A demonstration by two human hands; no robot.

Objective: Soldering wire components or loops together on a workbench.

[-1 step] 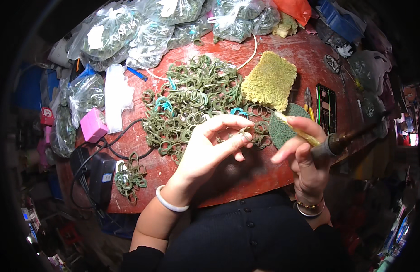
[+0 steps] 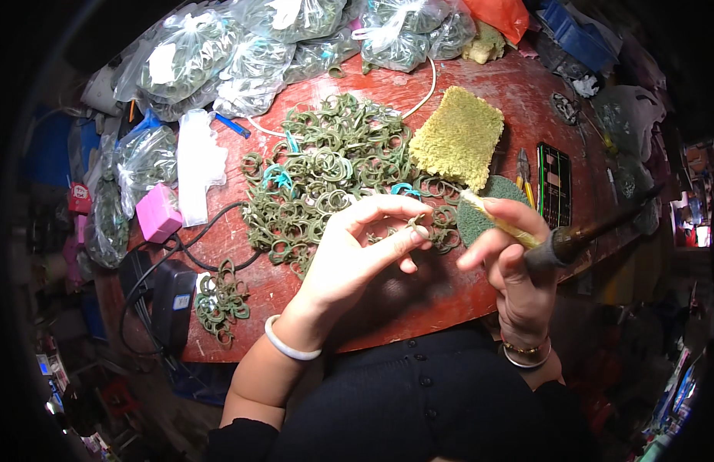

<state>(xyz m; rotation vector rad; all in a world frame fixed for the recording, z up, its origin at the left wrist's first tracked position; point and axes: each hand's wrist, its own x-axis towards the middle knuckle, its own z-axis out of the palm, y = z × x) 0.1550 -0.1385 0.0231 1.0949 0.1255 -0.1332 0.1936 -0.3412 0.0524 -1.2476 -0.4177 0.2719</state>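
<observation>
My left hand (image 2: 353, 250) is closed in a pinch, thumb against fingers, on a small green ring (image 2: 415, 221), mostly hidden by the fingertips. Just beyond it lies a wide heap of green rings (image 2: 334, 165), with a few turquoise pieces among them. To the right, my right hand (image 2: 519, 277) is raised over the table edge, closed around two tools. One is a thin yellow stick (image 2: 511, 228) with a pale tip, pointing to the upper left. The other is a dark rod with a grey sleeve (image 2: 553, 250), slanting to the upper right.
A yellow sponge (image 2: 457, 138) and a round green pad (image 2: 480, 219) lie beyond my right hand, near pliers (image 2: 526, 177) and a phone (image 2: 555, 185). Bagged rings (image 2: 187, 65) line the back. At left are a pink block (image 2: 158, 213), a black box (image 2: 170, 304) with cables, and a small ring cluster (image 2: 221, 304).
My right hand and its two tools have shifted slightly to the left. My left hand stays in place with its pinch on the green ring.
</observation>
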